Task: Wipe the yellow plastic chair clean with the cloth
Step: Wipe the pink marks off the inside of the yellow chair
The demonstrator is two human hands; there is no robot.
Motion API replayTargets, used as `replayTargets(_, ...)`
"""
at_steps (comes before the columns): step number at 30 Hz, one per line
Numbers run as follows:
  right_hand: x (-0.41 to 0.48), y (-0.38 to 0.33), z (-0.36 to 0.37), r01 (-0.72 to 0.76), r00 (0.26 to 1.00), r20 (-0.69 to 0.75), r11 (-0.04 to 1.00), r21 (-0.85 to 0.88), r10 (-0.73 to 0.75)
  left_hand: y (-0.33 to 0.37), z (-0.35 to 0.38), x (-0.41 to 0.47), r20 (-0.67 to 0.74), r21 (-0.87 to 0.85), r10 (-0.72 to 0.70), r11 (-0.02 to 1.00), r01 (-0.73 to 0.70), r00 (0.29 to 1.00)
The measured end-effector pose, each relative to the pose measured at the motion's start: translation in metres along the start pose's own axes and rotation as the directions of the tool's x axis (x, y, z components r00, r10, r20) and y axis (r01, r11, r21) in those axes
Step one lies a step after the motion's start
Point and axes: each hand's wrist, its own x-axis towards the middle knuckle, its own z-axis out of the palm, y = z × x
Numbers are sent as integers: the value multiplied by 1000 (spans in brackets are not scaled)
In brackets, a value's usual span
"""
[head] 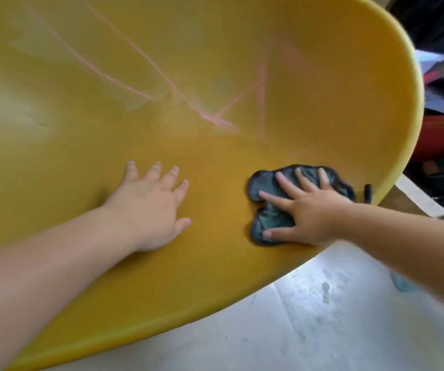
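Note:
The yellow plastic chair (215, 263) fills most of the view, its seat in front of me and its curved back rising behind. Pink chalk-like lines (215, 119) cross the back and the bend of the seat. A dark blue-green cloth (266, 218) lies crumpled on the right side of the seat. My right hand (303, 210) presses flat on the cloth with fingers spread. On the bare seat to the cloth's left rests my left hand (154, 207), palm down, fingers apart, holding nothing.
A pale grey floor (295, 317) shows below the seat's front edge. Dark bags and a red object (440, 137) stand to the right, beyond the chair's rim. A small dark slot (367, 192) sits in the seat near the right edge.

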Motion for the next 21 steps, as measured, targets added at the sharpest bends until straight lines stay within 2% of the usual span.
replayTargets(2, 19, 67, -22, -275, 958, -123, 951, -144, 259, 14, -3, 20, -18, -53, 14, 998, -15, 1000)
replayTargets(3, 27, 91, -33, -370, 924, -170, 911, -181, 342, 20, -2, 30, -29, -91, 12, 996, -14, 1000)
replayTargets(5, 44, 105, -43, -457, 882, -213, 873, -172, 419, 29, 1, 46, -48, -161, 11, 987, -19, 999)
replayTargets(6, 55, 94, -40, -446, 885, -219, 885, -136, 412, 33, 4, 51, -57, -181, 16, 983, -26, 998)
replayTargets(8, 77, 48, -23, -317, 929, -201, 948, 3, 311, 37, 15, 54, -86, -197, 20, 980, -37, 996)
replayTargets(11, 80, -34, -3, -11, 986, -159, 985, 175, 39, 33, 25, 52, -119, -202, -30, 979, 5, 992)
replayTargets(13, 63, -59, 2, 181, 979, -126, 970, 163, -161, 26, 23, 52, -105, -215, -61, 976, 37, 993)
replayTargets(15, 45, -49, 6, 251, 966, -89, 963, 96, -243, 20, 23, 54, -80, -265, -66, 963, 43, 995)
replayTargets(16, 41, -30, 6, 214, 974, -86, 976, 31, -211, 18, 24, 56, -65, -288, -59, 957, 38, 996)
replayTargets(18, 42, 25, -6, -7, 987, -157, 988, -157, -18, 17, 29, 57, -52, -282, -26, 959, 10, 998)
replayTargets(20, 47, 79, -33, -280, 947, -238, 919, -278, 216, 19, 36, 56, -53, -270, -1, 963, -14, 999)
replayTargets(21, 51, 97, -45, -369, 920, -253, 880, -300, 299, 19, 39, 54, -58, -267, 0, 964, -15, 998)
